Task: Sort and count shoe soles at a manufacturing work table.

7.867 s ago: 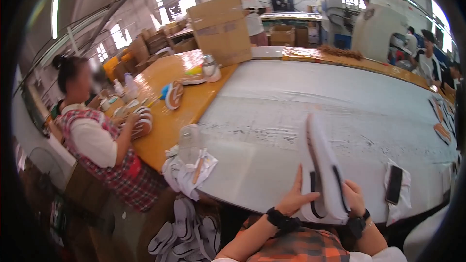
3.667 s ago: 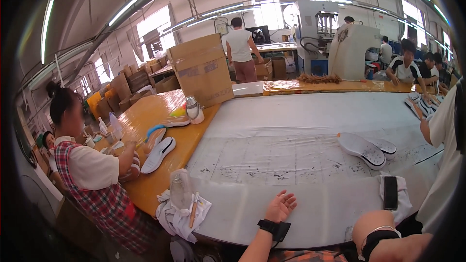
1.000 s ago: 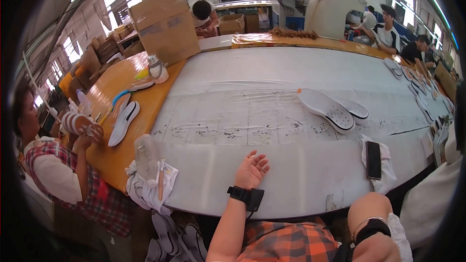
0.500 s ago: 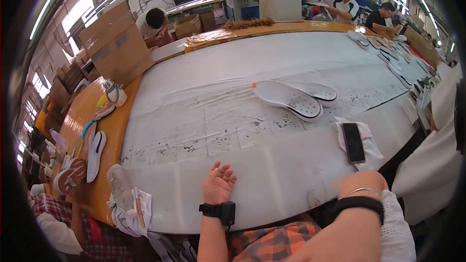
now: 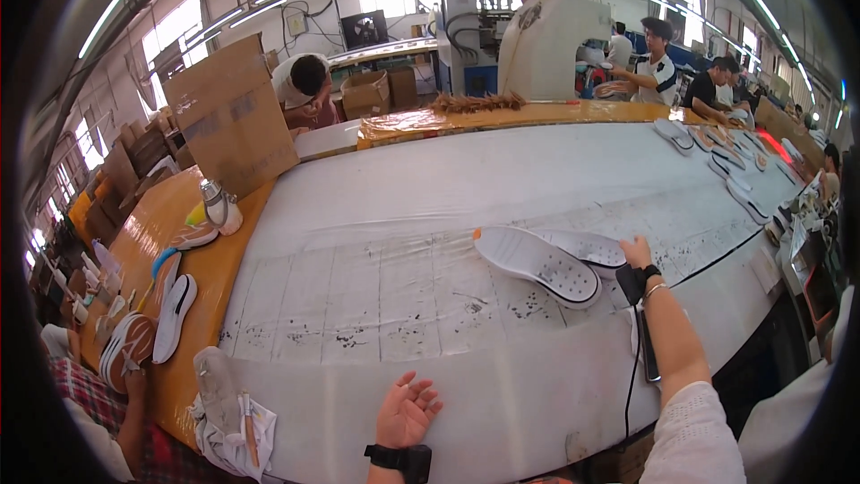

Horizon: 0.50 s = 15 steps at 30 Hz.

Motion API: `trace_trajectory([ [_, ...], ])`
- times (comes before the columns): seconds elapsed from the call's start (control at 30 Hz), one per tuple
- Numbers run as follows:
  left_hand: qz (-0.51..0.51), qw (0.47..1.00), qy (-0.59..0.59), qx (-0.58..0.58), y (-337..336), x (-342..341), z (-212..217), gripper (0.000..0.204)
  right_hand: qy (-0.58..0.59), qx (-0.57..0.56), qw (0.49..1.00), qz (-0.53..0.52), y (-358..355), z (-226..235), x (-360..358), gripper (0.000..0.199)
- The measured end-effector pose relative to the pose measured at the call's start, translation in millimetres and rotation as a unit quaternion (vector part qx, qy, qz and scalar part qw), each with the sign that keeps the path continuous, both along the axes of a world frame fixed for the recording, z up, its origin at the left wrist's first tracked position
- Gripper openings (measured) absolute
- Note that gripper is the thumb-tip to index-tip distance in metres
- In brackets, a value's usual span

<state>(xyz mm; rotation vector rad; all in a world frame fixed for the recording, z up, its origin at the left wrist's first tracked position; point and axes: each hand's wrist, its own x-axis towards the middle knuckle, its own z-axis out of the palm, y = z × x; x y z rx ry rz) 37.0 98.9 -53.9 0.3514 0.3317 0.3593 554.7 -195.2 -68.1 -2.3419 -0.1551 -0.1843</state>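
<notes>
Head view: the left hand [image 5: 408, 412] rests palm-up on the white table [image 5: 376, 206], fingers spread, holding nothing. Farther out, the right hand [image 5: 637, 254] reaches two white soles; whether its fingers grip cannot be told. The near sole [image 5: 537, 265] lies flat, long axis upper-left to lower-right; the far sole [image 5: 587, 248] lies just behind it.
</notes>
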Motion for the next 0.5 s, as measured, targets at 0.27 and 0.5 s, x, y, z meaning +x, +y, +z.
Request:
trace_trajectory([
  [0.27,0.005,1.000,-0.001,0.010,-2,1,-4,0.029,0.100,0.074,0.991,0.055,19,-33,-39,0.062],
  [0.5,-0.016,0.999,-0.005,0.034,-7,18,3,0.030,0.270,0.179,0.933,0.157,62,40,-132,0.048],
])
